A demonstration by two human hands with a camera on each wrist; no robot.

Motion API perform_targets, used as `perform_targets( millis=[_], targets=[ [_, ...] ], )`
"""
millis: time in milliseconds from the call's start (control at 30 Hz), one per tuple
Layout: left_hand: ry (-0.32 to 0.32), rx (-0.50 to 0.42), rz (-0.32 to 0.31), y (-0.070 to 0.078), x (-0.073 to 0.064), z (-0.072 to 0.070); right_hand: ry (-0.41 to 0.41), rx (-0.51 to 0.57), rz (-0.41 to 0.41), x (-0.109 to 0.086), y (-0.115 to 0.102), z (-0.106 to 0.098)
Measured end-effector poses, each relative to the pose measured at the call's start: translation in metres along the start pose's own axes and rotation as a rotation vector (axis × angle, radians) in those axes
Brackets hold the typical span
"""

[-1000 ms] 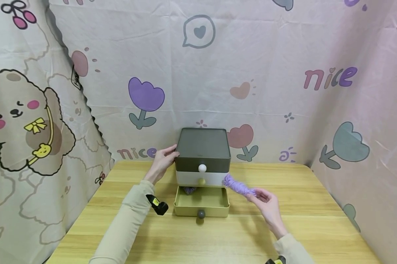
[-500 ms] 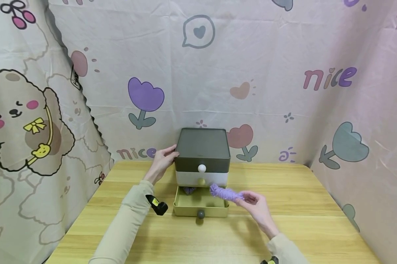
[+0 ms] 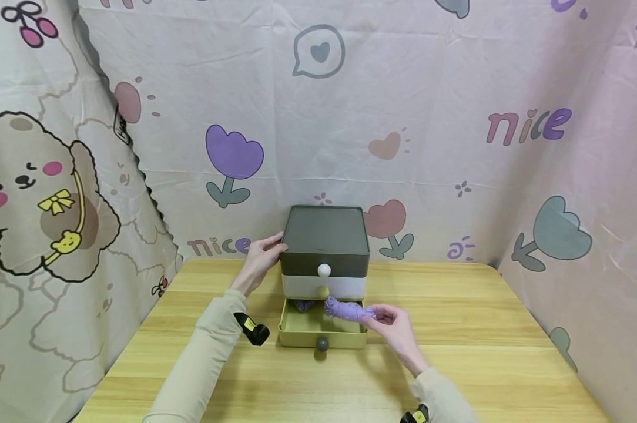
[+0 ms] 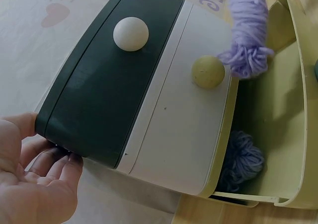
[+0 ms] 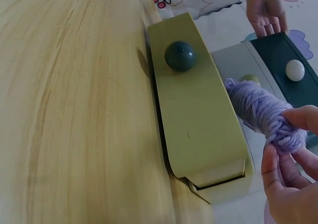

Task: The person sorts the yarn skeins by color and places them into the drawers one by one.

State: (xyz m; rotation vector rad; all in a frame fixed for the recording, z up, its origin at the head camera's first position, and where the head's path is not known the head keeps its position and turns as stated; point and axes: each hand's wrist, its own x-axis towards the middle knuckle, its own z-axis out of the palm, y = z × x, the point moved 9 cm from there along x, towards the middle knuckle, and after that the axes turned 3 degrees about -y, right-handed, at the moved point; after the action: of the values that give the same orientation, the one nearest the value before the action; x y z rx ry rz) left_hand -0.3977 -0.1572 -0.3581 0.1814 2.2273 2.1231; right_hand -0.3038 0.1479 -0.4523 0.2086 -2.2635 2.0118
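My right hand pinches one end of a purple yarn skein, holding it level over the pulled-out bottom drawer. That drawer is yellow-green with a dark round knob. A second purple yarn skein lies inside at the drawer's left rear, partly under the drawer above. At the upper left side of the small drawer cabinet, my left hand rests its fingers and thumb about the dark top unit's corner. In the left wrist view these fingers touch the cabinet's side.
Above the open drawer sit a white drawer with a yellow-green knob and a dark green drawer with a white knob, both pushed in. The cabinet stands on a wooden table before a printed curtain.
My right hand has carried the purple yarn skein leftward, from beside the cabinet to over the open drawer. My left hand stays at the cabinet's side.
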Motion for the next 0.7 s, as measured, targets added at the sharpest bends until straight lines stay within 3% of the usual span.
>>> perform_targets(
  millis=[333, 700],
  targets=[
    [0.003, 0.008, 0.0, 0.0, 0.001, 0.0, -0.011, -0.012, -0.003, 0.008, 0.005, 0.009],
    [0.011, 0.01, -0.006, -0.001, 0.0, 0.0, -0.001, 0.054, -0.006, 0.011, 0.003, 0.009]
  ],
)
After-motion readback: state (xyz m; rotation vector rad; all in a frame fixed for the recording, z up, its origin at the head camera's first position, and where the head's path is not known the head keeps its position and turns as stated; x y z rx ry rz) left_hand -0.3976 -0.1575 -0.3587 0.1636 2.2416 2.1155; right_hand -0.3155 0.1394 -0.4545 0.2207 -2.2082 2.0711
